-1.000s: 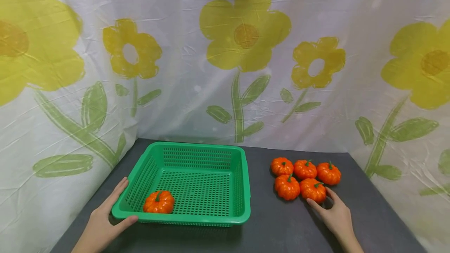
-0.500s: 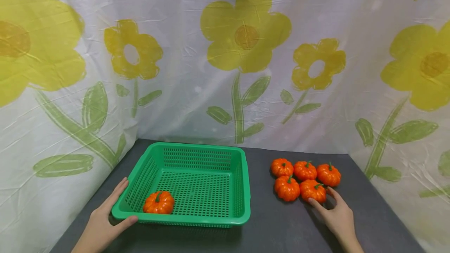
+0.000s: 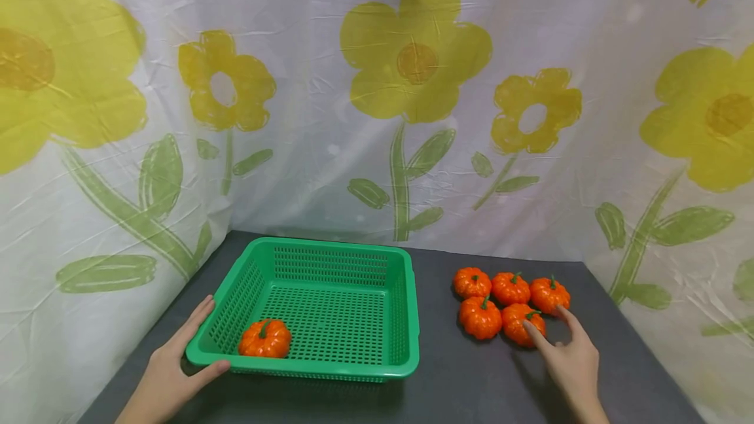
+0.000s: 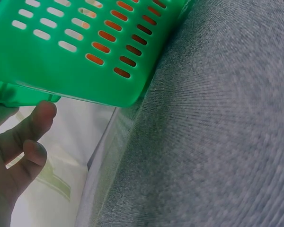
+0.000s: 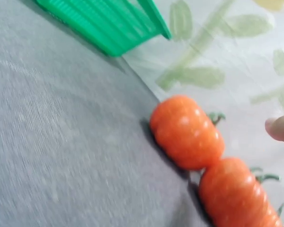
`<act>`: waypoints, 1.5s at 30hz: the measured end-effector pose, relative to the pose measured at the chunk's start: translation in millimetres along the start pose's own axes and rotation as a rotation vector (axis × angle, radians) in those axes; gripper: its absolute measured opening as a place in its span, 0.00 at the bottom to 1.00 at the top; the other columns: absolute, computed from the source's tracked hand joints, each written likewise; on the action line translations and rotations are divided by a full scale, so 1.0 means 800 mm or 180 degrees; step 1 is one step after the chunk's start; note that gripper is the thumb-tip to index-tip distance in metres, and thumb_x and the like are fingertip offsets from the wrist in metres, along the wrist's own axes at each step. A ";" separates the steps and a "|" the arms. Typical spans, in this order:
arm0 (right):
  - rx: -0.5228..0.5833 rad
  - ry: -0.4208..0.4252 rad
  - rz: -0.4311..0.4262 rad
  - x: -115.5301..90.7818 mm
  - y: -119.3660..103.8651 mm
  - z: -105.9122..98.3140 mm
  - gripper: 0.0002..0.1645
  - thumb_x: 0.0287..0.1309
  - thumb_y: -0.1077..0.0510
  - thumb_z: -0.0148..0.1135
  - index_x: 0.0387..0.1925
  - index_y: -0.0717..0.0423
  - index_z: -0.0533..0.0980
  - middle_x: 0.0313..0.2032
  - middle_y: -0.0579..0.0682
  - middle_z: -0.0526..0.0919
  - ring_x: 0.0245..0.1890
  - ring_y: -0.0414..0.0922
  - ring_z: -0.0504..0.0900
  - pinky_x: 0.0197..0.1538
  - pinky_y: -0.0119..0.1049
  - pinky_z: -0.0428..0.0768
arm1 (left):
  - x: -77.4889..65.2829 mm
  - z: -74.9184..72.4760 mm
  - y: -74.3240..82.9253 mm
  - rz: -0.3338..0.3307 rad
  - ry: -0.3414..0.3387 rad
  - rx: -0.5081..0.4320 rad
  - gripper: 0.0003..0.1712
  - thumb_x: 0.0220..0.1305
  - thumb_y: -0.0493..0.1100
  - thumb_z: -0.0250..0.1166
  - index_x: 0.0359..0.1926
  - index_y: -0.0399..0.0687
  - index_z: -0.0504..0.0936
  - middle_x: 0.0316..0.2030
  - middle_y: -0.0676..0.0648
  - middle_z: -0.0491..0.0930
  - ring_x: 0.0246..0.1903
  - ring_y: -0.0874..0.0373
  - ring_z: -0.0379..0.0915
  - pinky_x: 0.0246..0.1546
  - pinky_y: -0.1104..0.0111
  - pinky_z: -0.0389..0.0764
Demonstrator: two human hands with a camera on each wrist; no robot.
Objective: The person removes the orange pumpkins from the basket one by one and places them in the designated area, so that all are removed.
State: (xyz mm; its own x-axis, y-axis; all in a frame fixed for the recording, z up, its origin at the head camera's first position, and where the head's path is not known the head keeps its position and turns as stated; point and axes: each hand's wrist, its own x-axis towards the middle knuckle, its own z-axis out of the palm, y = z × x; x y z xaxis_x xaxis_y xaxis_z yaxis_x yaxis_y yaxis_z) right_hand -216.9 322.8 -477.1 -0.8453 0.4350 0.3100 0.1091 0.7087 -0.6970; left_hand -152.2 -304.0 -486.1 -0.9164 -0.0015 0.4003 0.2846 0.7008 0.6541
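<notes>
In the head view my left hand (image 3: 167, 365) spans the near left corner of a green plastic basket (image 3: 306, 368). Its thumb lies on the front rim and its straight fingers along the left side. One small orange pumpkin (image 3: 265, 339) sits inside, near that corner. At the right, my right hand (image 3: 570, 362) hovers by the front right pumpkin (image 3: 518, 326), thumb and index finger apart, the thumb overlapping it in view. In the right wrist view the thumb (image 5: 281, 129) stands away from the two pumpkins seen there; whether it touches any is unclear.
Several more pumpkins stand close together in two rows, among them the front left one (image 3: 480, 318) and the back right one (image 3: 550, 295). A dark grey cloth (image 3: 448, 378) covers the table. A white flower-printed curtain (image 3: 318, 169) encloses the back and sides.
My right hand has shifted slightly up and to the right, its index finger coming away from the front right pumpkin. The left hand and basket stay put; the view tilts slightly.
</notes>
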 end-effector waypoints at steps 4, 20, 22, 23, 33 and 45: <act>0.0172 -0.0026 -0.0108 -0.005 -0.019 0.003 0.47 0.57 0.40 0.80 0.70 0.59 0.74 0.62 0.64 0.82 0.16 0.40 0.73 0.25 0.29 0.70 | 0.000 0.000 0.001 -0.0035 -0.0015 0.0009 0.60 0.61 0.48 0.80 0.85 0.70 0.54 0.82 0.71 0.47 0.66 0.93 0.39 0.56 0.25 0.68; 0.0607 -0.0362 -0.0879 -0.002 -0.089 0.041 0.42 0.55 0.46 0.83 0.68 0.52 0.77 0.45 0.57 0.90 0.09 0.34 0.56 0.16 0.31 0.64 | -0.003 0.001 -0.004 0.0000 0.0012 0.0093 0.60 0.61 0.49 0.80 0.85 0.69 0.54 0.81 0.73 0.47 0.66 0.93 0.39 0.54 0.26 0.70; 0.0682 -0.0465 -0.0921 -0.003 -0.100 0.045 0.42 0.56 0.46 0.83 0.69 0.50 0.76 0.41 0.57 0.89 0.09 0.33 0.56 0.15 0.30 0.64 | -0.003 0.001 -0.004 0.0000 0.0012 0.0086 0.60 0.61 0.49 0.80 0.85 0.69 0.54 0.81 0.74 0.47 0.65 0.93 0.39 0.54 0.25 0.70; 0.0711 -0.0504 -0.0954 -0.004 -0.105 0.047 0.42 0.56 0.46 0.83 0.69 0.49 0.76 0.41 0.56 0.88 0.08 0.33 0.55 0.14 0.30 0.63 | -0.003 0.001 -0.004 0.0004 0.0014 0.0091 0.60 0.61 0.49 0.80 0.85 0.69 0.54 0.81 0.73 0.47 0.65 0.94 0.39 0.54 0.25 0.70; 0.0835 -0.0784 -0.1548 -0.012 -0.169 0.072 0.41 0.55 0.49 0.83 0.69 0.52 0.77 0.42 0.59 0.87 0.08 0.32 0.53 0.15 0.31 0.61 | -0.002 0.001 -0.002 -0.0020 0.0011 0.0123 0.59 0.61 0.50 0.80 0.85 0.70 0.54 0.81 0.73 0.46 0.65 0.94 0.38 0.55 0.27 0.71; 0.0882 -0.1192 -0.2024 -0.016 -0.245 0.090 0.42 0.56 0.49 0.83 0.69 0.56 0.77 0.61 0.60 0.84 0.08 0.30 0.54 0.15 0.30 0.63 | 0.000 0.001 0.000 -0.0039 -0.0023 0.0096 0.59 0.62 0.50 0.79 0.85 0.70 0.54 0.82 0.68 0.47 0.65 0.93 0.39 0.56 0.28 0.71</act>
State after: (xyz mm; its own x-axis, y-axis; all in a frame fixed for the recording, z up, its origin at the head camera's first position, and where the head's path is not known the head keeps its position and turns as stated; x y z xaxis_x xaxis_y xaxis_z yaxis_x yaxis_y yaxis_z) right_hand -265.2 138.4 -391.1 -0.8271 -0.2584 0.4991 -0.5471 0.5732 -0.6100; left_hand -152.1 -303.9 -486.9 -0.9218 -0.0050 0.3877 0.2650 0.7219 0.6392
